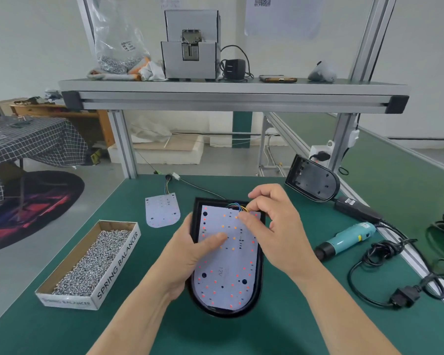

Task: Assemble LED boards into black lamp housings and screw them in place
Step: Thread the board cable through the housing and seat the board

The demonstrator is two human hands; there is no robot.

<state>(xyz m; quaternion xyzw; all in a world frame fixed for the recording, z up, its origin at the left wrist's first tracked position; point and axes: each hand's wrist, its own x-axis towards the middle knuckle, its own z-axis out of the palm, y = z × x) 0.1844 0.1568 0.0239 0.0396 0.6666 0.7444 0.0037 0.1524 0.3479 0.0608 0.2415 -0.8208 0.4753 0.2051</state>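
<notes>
Now, right grip pinches the wires at the top edge of the LED board; left grip clasps the housing rim, thumb pressing the board flat. Board sits inside the housing on the worktop. Best to tuck wires under, line up holes, before fetching the screwdriver and box of screws.

Bright, even, diffuse light fills the room and casts no hard shadows, only faint soft shade beside the cardboard screw box on the green bench mat. The white LED board reads slightly bluish, without glare; the black lamp housing shows a thin sheen along its near rim. Wide-angle distortion bows the aluminium shelf rail and splays the uprights outward. The centre is fairly sharp, while the wall papers and checked tablecloth are soft and smeared.
</notes>
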